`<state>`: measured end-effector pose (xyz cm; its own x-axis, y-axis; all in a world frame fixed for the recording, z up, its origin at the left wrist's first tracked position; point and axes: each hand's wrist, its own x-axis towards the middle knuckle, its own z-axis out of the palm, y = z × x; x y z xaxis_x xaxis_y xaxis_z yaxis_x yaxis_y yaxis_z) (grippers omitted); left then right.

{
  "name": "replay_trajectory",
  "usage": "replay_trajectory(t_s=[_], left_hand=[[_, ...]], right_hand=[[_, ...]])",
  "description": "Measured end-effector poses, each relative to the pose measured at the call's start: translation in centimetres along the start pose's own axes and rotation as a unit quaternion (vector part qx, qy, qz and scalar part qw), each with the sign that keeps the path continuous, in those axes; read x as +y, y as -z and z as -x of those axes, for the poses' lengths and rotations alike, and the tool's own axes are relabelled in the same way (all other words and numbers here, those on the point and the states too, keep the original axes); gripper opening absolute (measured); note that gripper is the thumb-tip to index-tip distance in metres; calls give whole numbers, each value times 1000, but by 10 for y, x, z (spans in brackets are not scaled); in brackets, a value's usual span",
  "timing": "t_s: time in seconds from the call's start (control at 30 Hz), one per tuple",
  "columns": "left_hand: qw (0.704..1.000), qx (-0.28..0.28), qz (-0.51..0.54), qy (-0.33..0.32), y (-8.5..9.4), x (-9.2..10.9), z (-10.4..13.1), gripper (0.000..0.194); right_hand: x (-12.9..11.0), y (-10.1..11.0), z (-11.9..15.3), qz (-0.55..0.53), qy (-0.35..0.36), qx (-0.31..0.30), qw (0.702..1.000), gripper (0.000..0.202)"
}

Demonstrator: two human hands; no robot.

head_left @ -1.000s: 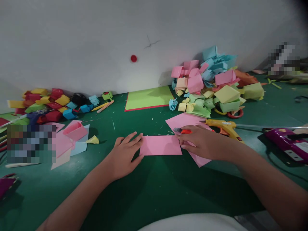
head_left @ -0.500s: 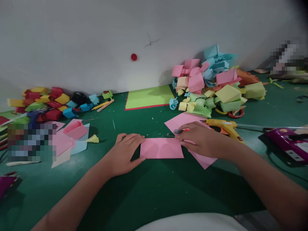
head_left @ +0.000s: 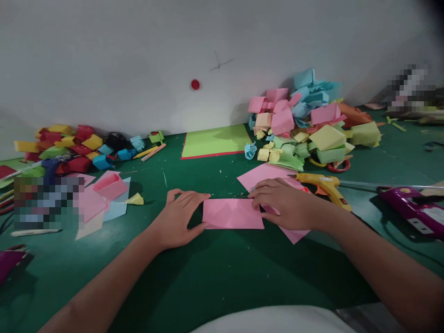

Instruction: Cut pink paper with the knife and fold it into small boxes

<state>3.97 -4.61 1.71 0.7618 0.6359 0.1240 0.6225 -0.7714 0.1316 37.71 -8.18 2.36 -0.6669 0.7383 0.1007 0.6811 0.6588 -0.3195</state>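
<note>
Pink paper rectangle [head_left: 231, 214] flat on green table [head_left: 208, 268], long edges running left to right

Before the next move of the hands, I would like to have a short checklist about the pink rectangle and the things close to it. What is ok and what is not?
1. Left hand at the left end of the pink rectangle: ok, it spans both corners there.
2. Right hand at the right end: ok, it covers part of that end.
3. Rectangle lying on the green table: ok.
4. Loose pink sheet out from under the right hand: not ok, the hand is over it.
5. Yellow glue gun apart from the right hand: cannot tell.
</note>
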Motion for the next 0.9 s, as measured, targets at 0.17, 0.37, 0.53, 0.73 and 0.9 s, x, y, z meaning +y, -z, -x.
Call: replay_trajectory(t_s=[0.17, 0.37, 0.53, 0.73, 0.9], left_hand=[[1000, 13, 1, -11, 3, 1, -1, 43], [1000, 10, 11, 6, 1, 1, -3, 33], [998, 26, 38, 40, 0, -1, -2, 38], [991, 46, 71, 101, -5, -6, 1, 56], [973, 43, 185, 133, -8, -5, 2, 62]], right_hand=[[-5, 1, 1, -16, 13, -10, 1000, 50], [-4, 1, -3, 3, 69, 0, 998, 23], [-8, 5, -3, 26, 26, 77, 996, 29], [-19, 16, 3, -63, -128, 223, 964, 27], [-22, 16, 2, -186, -208, 292, 915, 20]])
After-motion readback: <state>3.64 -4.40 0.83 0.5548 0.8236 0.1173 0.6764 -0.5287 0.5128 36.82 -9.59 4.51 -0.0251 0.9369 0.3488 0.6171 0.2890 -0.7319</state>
